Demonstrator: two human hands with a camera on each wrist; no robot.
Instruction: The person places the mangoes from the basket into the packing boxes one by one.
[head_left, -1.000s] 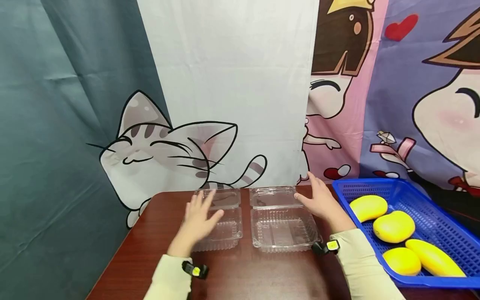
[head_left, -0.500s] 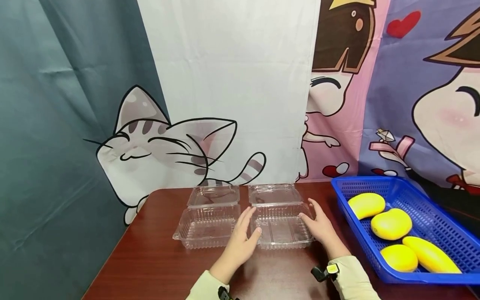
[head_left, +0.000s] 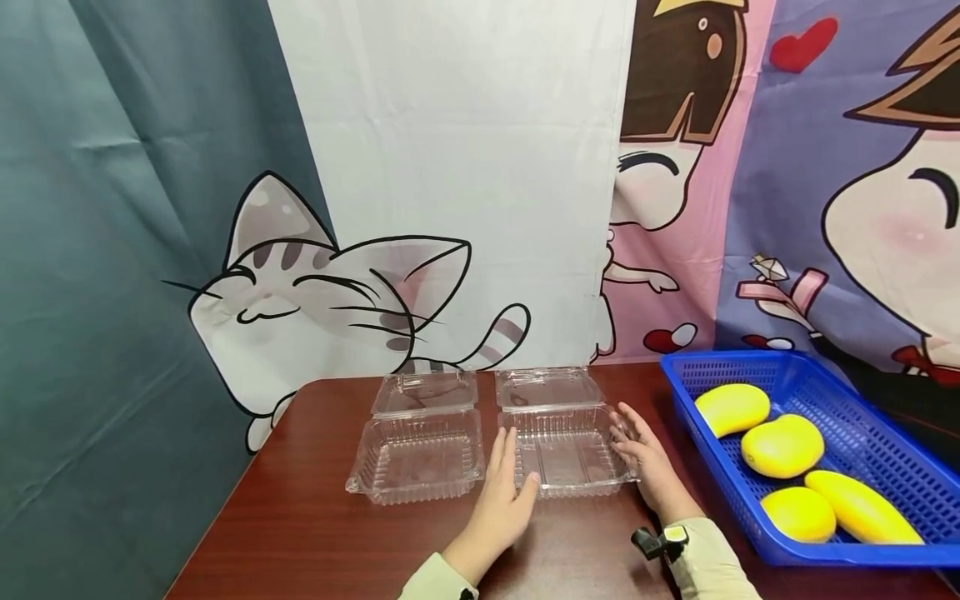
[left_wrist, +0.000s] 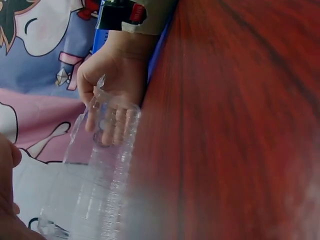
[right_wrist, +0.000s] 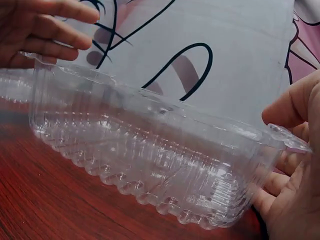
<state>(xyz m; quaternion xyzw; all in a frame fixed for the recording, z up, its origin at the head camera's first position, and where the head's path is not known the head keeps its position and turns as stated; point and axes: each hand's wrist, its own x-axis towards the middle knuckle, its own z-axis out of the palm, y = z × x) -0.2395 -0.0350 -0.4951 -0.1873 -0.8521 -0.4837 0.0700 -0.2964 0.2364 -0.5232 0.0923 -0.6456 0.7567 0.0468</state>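
A clear plastic clamshell box (head_left: 573, 471) lies with its lid folded back on the table. At its left side is my left hand (head_left: 497, 508), fingers straight and pointing away, thumb apart near the front rim. My right hand (head_left: 654, 468) is at the opposite side; in the right wrist view its thumb lies close by the rim corner and its fingers (right_wrist: 277, 182) extend along the outer wall. Through the plastic, the left wrist view shows those fingers fairly straight. A second clear clamshell box (head_left: 420, 475), also with its lid back, stands just left.
On the right is a blue plastic basket (head_left: 862, 557) holding several yellow mango-like fruits (head_left: 783, 446). The dark red wooden table (head_left: 300, 533) ends at the left in a slanting edge. A printed cartoon curtain (head_left: 480, 167) hangs right behind it.
My left hand has moved right, from over the left box to the left side of the right box. My right hand has come down from beside the lid to the right box's right side.
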